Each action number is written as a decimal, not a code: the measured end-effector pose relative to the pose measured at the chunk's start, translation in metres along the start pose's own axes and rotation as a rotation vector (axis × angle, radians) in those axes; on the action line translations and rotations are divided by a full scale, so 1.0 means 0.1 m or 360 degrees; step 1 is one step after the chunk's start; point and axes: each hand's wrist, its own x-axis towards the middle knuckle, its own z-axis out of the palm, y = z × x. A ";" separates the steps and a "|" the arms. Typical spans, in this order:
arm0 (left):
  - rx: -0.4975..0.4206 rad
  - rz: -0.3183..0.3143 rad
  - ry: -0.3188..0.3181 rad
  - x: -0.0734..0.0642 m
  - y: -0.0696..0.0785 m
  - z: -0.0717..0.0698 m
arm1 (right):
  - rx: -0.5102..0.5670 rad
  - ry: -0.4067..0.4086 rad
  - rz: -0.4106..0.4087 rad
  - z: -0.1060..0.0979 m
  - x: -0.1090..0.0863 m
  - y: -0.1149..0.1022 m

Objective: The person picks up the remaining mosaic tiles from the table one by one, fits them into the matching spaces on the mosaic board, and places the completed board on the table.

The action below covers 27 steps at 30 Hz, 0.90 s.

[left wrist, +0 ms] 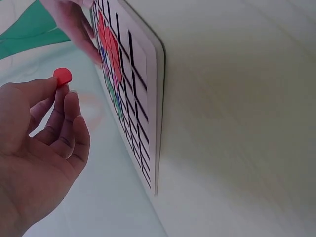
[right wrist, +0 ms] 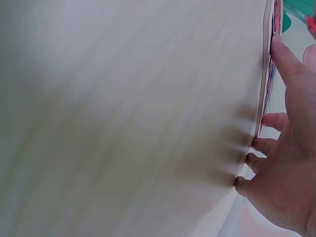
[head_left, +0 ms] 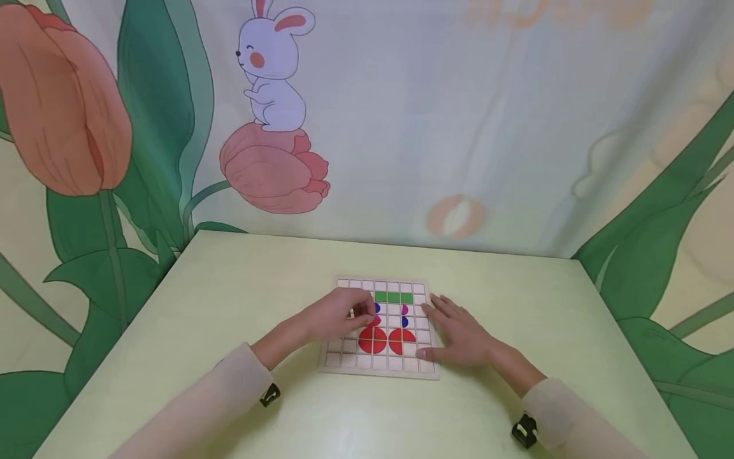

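Observation:
A white grid board lies on the table with coloured tiles in its cells. My left hand is over the board's left part, thumb and index finger pinching a small red tile with a rounded edge. The left wrist view shows that tile held off the board. Several red quarter-round tiles form rounded shapes in the lower rows. Green square tiles make a row near the top, with small blue and magenta pieces between. My right hand rests at the board's right edge, fingers spread, thumb on the lower right corner area.
The pale yellow-green table extends around the board on every side. Behind it hangs a curtain printed with a rabbit and tulips. A small black device is strapped by the right sleeve, another by the left.

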 end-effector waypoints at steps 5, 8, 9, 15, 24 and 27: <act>-0.0013 0.0034 -0.0038 0.08 0.05 0.17 | 0.0015 -0.0003 -0.0007 0.05 -0.03 0.01; -0.0032 0.0048 -0.0055 0.14 0.09 0.23 | 0.0024 0.0005 -0.0029 0.04 -0.03 0.00; -0.0037 0.0049 -0.0059 0.15 0.10 0.24 | 0.0020 0.0005 -0.0034 0.04 -0.03 0.00; 0.0023 0.0056 -0.0068 0.23 0.17 0.24 | -0.0012 0.0012 -0.0052 0.02 0.00 -0.01; 0.0112 0.0010 -0.0099 0.30 0.23 0.24 | -0.0019 0.0014 -0.0052 0.02 0.00 -0.02; 0.0113 -0.0002 -0.0112 0.32 0.25 0.25 | -0.0019 0.0018 -0.0065 0.01 0.00 -0.01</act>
